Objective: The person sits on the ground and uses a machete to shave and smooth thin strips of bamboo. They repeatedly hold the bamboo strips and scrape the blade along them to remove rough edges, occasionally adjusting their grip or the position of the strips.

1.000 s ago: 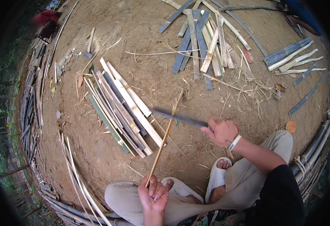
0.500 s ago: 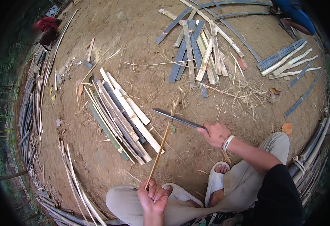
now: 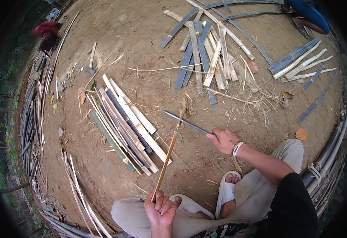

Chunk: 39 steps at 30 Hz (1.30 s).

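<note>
My left hand (image 3: 160,207), palm up by my left knee, is closed round the lower end of a thin bamboo strip (image 3: 168,162). The strip slants away from me, its far end above the bare soil. My right hand (image 3: 224,141), with a pale band on the wrist, grips the handle of a long-bladed knife (image 3: 193,126). Its blade points left and crosses the strip near the far end, touching or very close to it. Left of the strip lies a bundle of split bamboo slats (image 3: 126,127), green, dark and pale, on the ground.
Ahead, a heap of slats (image 3: 205,55) lies beside curly shavings (image 3: 260,105). More slats (image 3: 300,59) are at the far right. Long bamboo poles (image 3: 30,115) line the left edge. Two people crouch far off, one in red (image 3: 47,33), one in blue (image 3: 310,18).
The knife blade has tilted and shifted slightly along the strip at the crossing. My left hand holds its place, and the whole view has moved a little.
</note>
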{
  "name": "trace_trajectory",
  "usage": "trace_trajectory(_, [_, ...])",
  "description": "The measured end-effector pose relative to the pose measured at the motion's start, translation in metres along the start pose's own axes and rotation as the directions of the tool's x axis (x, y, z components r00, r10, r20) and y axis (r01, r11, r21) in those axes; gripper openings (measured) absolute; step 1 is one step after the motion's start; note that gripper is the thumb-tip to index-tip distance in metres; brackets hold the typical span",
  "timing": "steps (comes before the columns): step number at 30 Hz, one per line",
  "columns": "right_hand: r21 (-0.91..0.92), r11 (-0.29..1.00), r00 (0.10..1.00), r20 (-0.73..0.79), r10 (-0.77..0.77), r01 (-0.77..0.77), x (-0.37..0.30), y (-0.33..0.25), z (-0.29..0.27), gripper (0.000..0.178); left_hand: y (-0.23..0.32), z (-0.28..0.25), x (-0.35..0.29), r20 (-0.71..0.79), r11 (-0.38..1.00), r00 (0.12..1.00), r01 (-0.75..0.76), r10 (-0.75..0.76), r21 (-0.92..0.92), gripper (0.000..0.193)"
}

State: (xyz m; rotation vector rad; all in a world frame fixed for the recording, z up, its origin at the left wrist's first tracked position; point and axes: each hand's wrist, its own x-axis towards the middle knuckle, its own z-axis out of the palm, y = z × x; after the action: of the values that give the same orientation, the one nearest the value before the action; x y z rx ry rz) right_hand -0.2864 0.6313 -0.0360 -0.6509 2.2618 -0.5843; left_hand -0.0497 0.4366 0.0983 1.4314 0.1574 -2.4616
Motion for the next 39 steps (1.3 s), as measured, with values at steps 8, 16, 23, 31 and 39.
trace_trajectory(8, [-0.45, 0.82, 0.902, -0.066, -0.426, 0.355, -0.021, 0.003, 0.011, 0.052, 0.003, -0.005, 0.0, -0.027, 1.0, 0.999, 0.019, -0.019, -0.025, 0.035])
trace_trajectory(16, [-0.045, 0.999, 0.999, -0.007, -0.031, 0.031, -0.002, 0.0, -0.003, 0.053, 0.003, 0.002, 0.004, -0.036, 1.0, 0.999, -0.024, 0.024, -0.012, 0.035])
trace_trajectory(23, [-0.475, 0.826, 0.938, -0.003, -0.347, 0.305, 0.002, 0.025, 0.003, 0.047, 0.004, 0.0, 0.002, -0.105, 0.999, 0.994, -0.02, 0.017, -0.025, 0.036])
trace_trajectory(31, [-0.214, 0.972, 0.995, 0.011, -0.097, 0.097, -0.013, -0.003, -0.033, 0.051, 0.003, 0.0, 0.004, -0.109, 0.979, 0.986, -0.11, 0.13, 0.17, 0.035])
trace_trajectory(39, [-0.281, 0.958, 0.999, -0.001, -0.05, 0.048, -0.011, -0.004, -0.027, 0.056, -0.031, -0.002, -0.002, -0.081, 0.827, 0.948, -0.224, 0.308, 0.516, 0.036])
